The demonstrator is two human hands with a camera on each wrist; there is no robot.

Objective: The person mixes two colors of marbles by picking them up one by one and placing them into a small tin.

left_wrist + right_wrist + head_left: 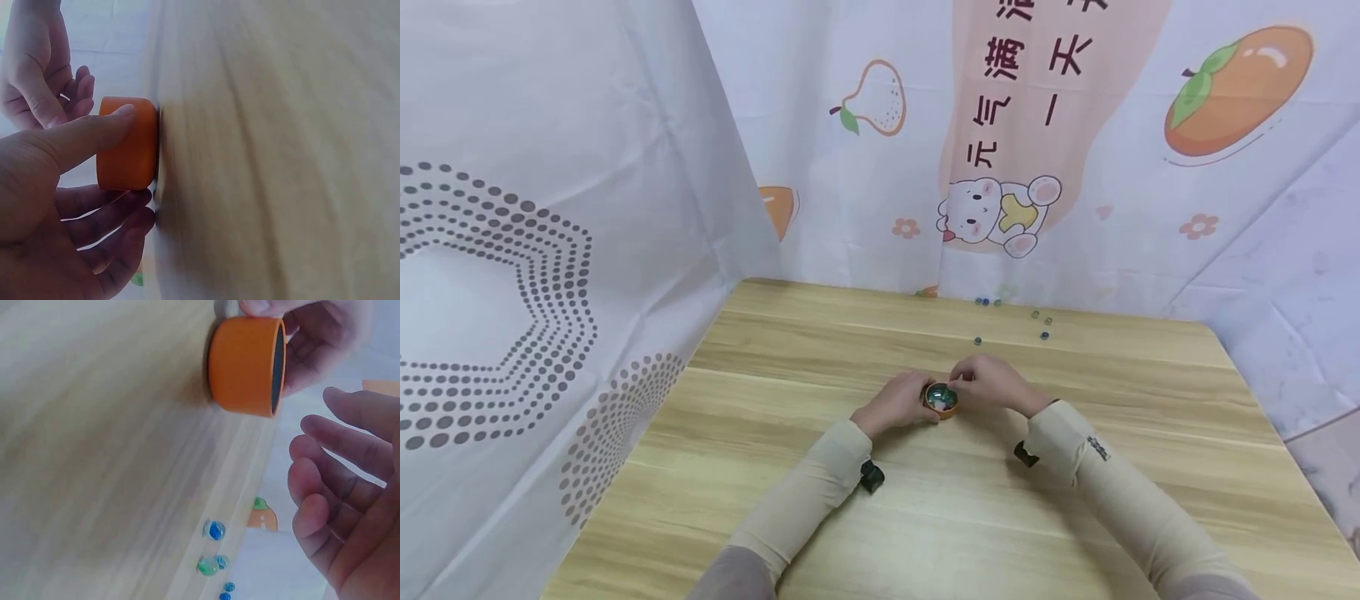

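Note:
A small round orange cup [942,402] stands upright on the wooden table. Its inside looks dark green and shiny, and I cannot tell what lies in it. My left hand [56,181] grips the cup's side, with the thumb on the near wall and the fingers round the other side. Beside the rim, my right hand [350,487] hovers with its fingers loosely bent and apart. Nothing shows between those fingers in the right wrist view. The orange wall [244,365] hides the cup's contents from both wrist views.
Several glass marbles lie scattered towards the table's back edge, among them a dark blue marble [1045,336], a bluish marble [977,341] and a greenish marble [207,565]. A printed curtain [865,167] hangs behind the wooden table [925,533], and another cloth [647,167] hangs at the left.

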